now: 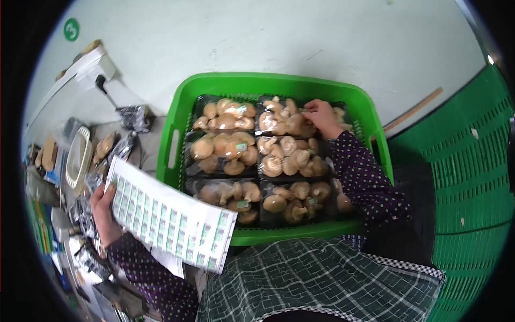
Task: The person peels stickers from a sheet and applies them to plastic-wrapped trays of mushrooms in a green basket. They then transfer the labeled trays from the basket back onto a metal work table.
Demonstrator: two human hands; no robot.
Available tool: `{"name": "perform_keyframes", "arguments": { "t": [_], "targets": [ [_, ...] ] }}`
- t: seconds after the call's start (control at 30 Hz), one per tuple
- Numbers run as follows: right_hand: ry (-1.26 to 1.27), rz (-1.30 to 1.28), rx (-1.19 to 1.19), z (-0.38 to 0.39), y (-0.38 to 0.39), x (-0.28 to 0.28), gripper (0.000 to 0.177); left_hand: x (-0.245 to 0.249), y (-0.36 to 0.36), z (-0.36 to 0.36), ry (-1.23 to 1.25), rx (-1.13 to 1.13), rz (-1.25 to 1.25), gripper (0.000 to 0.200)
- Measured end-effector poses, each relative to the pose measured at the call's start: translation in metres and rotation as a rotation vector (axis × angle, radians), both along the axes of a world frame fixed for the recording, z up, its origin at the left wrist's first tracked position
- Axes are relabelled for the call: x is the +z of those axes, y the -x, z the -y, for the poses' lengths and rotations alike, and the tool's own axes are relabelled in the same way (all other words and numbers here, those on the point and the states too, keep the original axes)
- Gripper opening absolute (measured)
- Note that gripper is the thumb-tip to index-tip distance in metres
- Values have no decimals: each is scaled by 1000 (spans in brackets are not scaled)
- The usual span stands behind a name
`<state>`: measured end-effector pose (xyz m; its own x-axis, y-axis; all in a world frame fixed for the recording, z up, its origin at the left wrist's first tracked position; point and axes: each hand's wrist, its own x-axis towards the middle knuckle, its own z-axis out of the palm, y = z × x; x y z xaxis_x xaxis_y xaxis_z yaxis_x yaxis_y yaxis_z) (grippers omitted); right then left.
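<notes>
My left hand (104, 213) grips the left edge of a white sheet of labels (169, 217), which has rows of small green-and-white stickers and is tilted beside the basket. My right hand (322, 119) is over the back middle pack of mushrooms (284, 115), its thumb and fingers pinched together at the pack's right side. Whatever lies between those fingertips is too small to make out. Several film-wrapped black trays of brown mushrooms (292, 158) lie in rows in a green plastic basket (268, 80). Small green labels (242, 204) show on some packs. My right forearm hides part of the right-hand packs.
Behind the basket rises a pale wall (257, 43). To the right stand green slatted plastic crates (466, 161). On the left are a cream oval basket (79, 156), a power plug with cable (102, 83), crumpled plastic wrap (134, 118) and other clutter.
</notes>
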<state>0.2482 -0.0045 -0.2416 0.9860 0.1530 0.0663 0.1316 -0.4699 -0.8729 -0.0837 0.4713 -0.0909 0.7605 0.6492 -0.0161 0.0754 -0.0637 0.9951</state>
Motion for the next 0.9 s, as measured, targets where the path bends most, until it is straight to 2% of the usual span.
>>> {"name": "perform_keyframes", "arguments": {
  "t": [0.03,0.07,0.1,0.13,0.17,0.23,0.27,0.3,0.37,0.4,0.5,0.57,0.6,0.67,0.9],
  "targets": [
    [191,222,2,-5,-4,-10,23,8,-3,15,8,80,8,20],
    [412,358,-12,-17,13,18,29,7,2,15,-36,135,2,19],
    [507,499,-22,-23,16,30,32,9,5,8,-85,99,-62,20],
    [386,294,45,-33,28,59,33,7,7,0,-149,58,-81,20],
    [207,160,162,-48,45,82,26,4,9,-8,-156,-2,-82,19],
    [-277,-129,585,-89,99,114,20,-7,9,-20,14,-5,-25,14],
    [-127,-67,751,-106,128,134,18,-8,6,-15,67,9,10,12],
    [-156,-37,929,-119,152,142,18,-9,3,-12,65,7,-1,12],
    [-222,-212,1139,-141,176,138,20,-11,3,-13,106,-11,24,10],
    [-236,-346,1145,-146,182,141,18,-10,4,-16,106,-4,18,10],
    [-353,-362,1192,-148,185,150,18,-11,10,-21,56,-11,-73,12],
    [-288,-205,1209,-148,188,160,21,-13,13,-22,79,-2,-60,12],
    [-284,-207,1211,-149,189,159,21,-14,12,-22,90,-8,-44,12],
    [-212,50,1201,-150,191,155,24,-15,10,-20,106,-11,-47,12],
    [-164,198,1145,-142,196,156,19,-16,-1,-15,113,-58,-76,12]
  ]
}}
